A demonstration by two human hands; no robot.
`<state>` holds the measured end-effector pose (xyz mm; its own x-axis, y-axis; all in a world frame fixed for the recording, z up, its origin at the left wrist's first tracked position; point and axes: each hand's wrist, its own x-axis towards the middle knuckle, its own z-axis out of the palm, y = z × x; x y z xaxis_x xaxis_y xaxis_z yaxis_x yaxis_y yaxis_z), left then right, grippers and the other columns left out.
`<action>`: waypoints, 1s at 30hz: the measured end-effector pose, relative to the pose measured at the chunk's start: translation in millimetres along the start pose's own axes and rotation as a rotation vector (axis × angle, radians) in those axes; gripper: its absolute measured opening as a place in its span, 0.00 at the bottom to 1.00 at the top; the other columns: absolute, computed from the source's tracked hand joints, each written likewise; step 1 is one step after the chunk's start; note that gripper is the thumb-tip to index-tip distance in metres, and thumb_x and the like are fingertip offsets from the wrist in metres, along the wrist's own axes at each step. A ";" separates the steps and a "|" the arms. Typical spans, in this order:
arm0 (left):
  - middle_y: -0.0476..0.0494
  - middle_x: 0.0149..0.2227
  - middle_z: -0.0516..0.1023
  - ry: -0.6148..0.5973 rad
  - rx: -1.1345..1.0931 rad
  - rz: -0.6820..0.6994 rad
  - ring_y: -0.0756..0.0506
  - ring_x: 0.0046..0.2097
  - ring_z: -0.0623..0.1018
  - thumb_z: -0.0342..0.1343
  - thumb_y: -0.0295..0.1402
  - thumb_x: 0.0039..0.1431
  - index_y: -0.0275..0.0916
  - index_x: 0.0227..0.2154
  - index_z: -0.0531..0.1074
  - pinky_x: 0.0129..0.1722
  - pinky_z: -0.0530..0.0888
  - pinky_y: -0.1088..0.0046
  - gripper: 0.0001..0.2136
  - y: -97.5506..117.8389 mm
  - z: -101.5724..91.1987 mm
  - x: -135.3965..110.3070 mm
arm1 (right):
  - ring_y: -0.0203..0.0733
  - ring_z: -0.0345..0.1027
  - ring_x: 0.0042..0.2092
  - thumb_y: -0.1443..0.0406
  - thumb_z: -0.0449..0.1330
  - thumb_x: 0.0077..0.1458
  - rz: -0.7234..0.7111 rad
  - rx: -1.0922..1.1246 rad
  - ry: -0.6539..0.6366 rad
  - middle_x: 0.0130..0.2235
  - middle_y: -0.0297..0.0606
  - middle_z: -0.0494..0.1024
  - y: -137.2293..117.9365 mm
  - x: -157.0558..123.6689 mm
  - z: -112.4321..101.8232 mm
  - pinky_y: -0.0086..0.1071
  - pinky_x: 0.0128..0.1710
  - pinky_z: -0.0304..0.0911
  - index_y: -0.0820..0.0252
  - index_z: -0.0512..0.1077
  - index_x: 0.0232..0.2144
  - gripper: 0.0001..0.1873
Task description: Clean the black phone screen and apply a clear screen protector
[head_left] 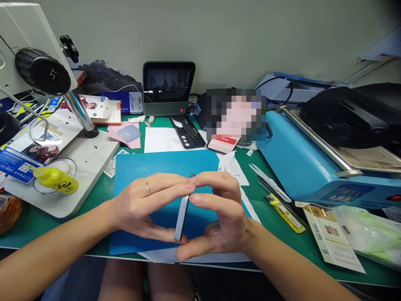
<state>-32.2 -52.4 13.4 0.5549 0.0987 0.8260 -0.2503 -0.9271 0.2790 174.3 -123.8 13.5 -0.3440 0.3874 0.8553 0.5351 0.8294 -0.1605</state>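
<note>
My left hand (147, 205) and my right hand (219, 213) together hold a slim grey phone (182, 215) on edge above a blue work mat (150, 167). The fingers of both hands pinch its top end and both thumbs press at its bottom end. A ring sits on a finger of my left hand. Only the phone's narrow side shows; its faces are hidden between my palms.
A microscope stand (62, 175) with a yellow bottle (55, 179) stands at the left. A small screen device (168, 88) sits at the back, a black tool tray (187, 133) before it. At the right are a blue roller machine (307, 163), tweezers (269, 182) and packets (332, 236).
</note>
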 end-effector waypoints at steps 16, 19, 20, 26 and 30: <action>0.25 0.52 0.84 -0.005 0.024 0.017 0.37 0.57 0.84 0.70 0.41 0.61 0.29 0.68 0.64 0.57 0.83 0.62 0.38 -0.7 -0.5 2.2 | 0.47 0.73 0.47 0.38 0.65 0.58 0.005 0.005 0.022 0.50 0.43 0.73 1.7 -2.8 0.2 0.42 0.40 0.72 0.54 0.64 0.56 0.37; 0.25 0.52 0.84 0.004 0.037 0.018 0.38 0.57 0.84 0.71 0.43 0.61 0.28 0.66 0.66 0.58 0.83 0.63 0.37 -1.3 -0.2 2.4 | 0.46 0.74 0.48 0.39 0.65 0.60 0.006 0.010 0.022 0.50 0.43 0.73 1.2 -1.6 -0.1 0.41 0.40 0.72 0.55 0.64 0.55 0.35; 0.24 0.52 0.84 0.012 0.035 0.023 0.39 0.56 0.85 0.71 0.43 0.61 0.27 0.65 0.67 0.58 0.83 0.64 0.37 -1.5 -0.1 2.4 | 0.46 0.73 0.48 0.39 0.64 0.60 0.007 0.008 0.021 0.50 0.43 0.73 1.1 -1.3 -0.1 0.41 0.40 0.73 0.55 0.64 0.54 0.34; 0.24 0.52 0.84 0.015 0.039 0.029 0.39 0.56 0.85 0.71 0.42 0.61 0.26 0.65 0.67 0.57 0.83 0.64 0.36 -1.0 0.2 2.2 | 0.46 0.72 0.47 0.39 0.64 0.60 0.003 -0.020 0.017 0.49 0.44 0.73 0.0 -0.8 -0.5 0.42 0.39 0.73 0.54 0.65 0.51 0.32; 0.24 0.52 0.84 0.025 0.044 0.046 0.40 0.56 0.84 0.70 0.40 0.61 0.25 0.64 0.67 0.59 0.82 0.66 0.35 -0.6 0.4 2.6 | 0.46 0.72 0.45 0.39 0.63 0.61 0.014 -0.040 0.025 0.47 0.42 0.73 -0.7 -1.5 -1.1 0.42 0.39 0.72 0.53 0.66 0.50 0.30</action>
<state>-30.3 -51.6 15.2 0.5235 0.0639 0.8496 -0.2399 -0.9458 0.2189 175.3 -125.4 12.9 -0.3171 0.3888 0.8651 0.5708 0.8067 -0.1533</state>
